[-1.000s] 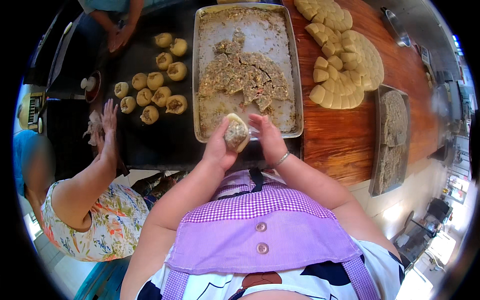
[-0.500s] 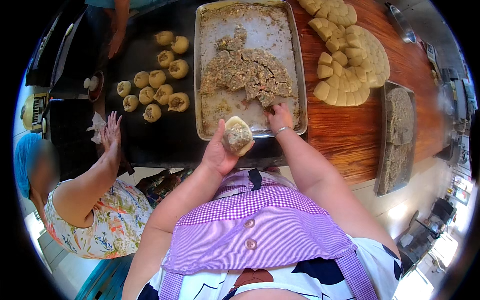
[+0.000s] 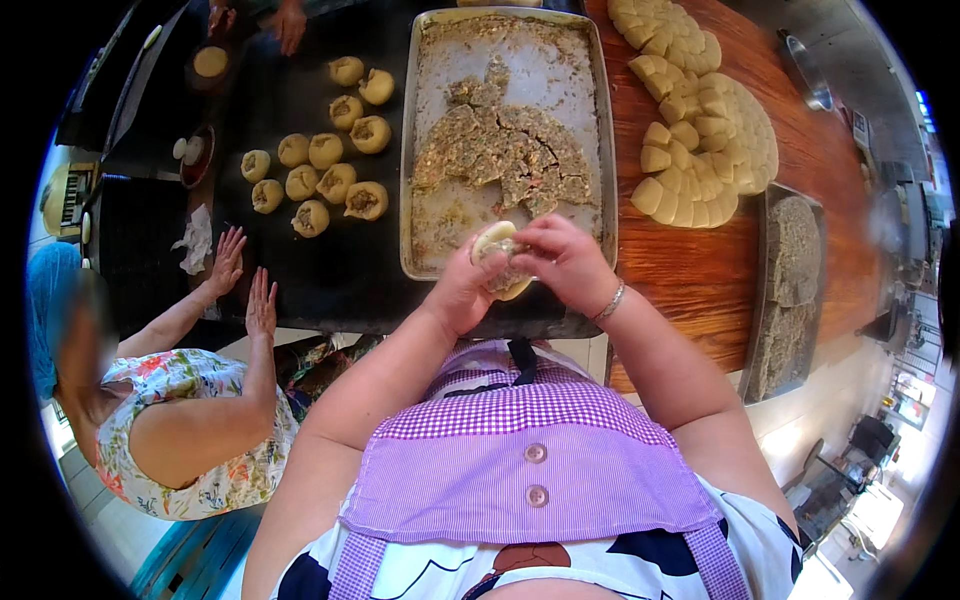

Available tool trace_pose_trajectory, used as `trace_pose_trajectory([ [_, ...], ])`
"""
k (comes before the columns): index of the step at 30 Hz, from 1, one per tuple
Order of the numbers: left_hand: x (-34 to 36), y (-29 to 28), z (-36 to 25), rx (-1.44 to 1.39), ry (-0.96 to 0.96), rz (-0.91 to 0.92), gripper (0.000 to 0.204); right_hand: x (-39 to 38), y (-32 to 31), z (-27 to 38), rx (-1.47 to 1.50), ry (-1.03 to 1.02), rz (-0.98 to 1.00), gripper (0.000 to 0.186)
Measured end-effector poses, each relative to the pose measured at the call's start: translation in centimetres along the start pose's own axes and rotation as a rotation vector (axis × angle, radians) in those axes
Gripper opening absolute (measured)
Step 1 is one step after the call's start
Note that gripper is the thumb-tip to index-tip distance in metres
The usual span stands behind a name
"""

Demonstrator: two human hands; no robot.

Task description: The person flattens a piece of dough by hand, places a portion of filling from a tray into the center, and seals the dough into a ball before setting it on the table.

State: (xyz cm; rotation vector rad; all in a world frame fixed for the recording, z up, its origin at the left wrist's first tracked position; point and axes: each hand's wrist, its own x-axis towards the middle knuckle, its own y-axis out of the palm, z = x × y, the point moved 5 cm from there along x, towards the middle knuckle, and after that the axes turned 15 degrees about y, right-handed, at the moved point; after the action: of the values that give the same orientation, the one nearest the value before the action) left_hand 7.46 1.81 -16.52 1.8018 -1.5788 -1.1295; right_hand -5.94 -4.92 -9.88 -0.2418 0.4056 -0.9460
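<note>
Cupped in my left hand [image 3: 462, 292] is a round of pale dough [image 3: 488, 238] with greyish filling in its middle. My right hand [image 3: 568, 262] is over the dough, its fingers bent together and pressing at the filling; whether a separate bit of filling is between the fingertips is hard to see. Both hands are just above the near edge of a large metal tray [image 3: 408, 200]. In that tray lies a broken slab of crumbly, speckled filling [image 3: 500, 150], with cracked pieces at its right side.
Several filled dough balls [image 3: 325, 150] sit on the dark surface [image 3: 380, 300] to the left. Cut dough pieces [image 3: 715, 130] cover part of the wooden table [image 3: 690, 290] at right, beside a narrow tray of filling [image 3: 790, 250]. A co-worker [image 3: 190, 420] is close on my left; another person's hand [image 3: 290, 25] is at the far left.
My right hand has come from the slab in the tray back to the dough in my left hand. The co-worker at left has brought a second hand into view.
</note>
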Motion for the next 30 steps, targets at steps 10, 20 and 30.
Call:
trace_pose_trajectory([
  [10,0.3,1.1,0.3,0.066,0.030,-0.028,0.049,0.0,0.4,-0.8,-0.023,-0.005,0.082,0.027],
  [20,-0.2,3.7,1.9,-0.076,0.032,-0.128,0.030,-1.6,5.5,-5.8,1.276,0.612,0.131,0.062],
  [30,-1.5,3.1,3.1,0.302,0.339,-0.314,0.030,-1.9,5.4,-4.3,1.210,0.402,-0.047,0.033],
])
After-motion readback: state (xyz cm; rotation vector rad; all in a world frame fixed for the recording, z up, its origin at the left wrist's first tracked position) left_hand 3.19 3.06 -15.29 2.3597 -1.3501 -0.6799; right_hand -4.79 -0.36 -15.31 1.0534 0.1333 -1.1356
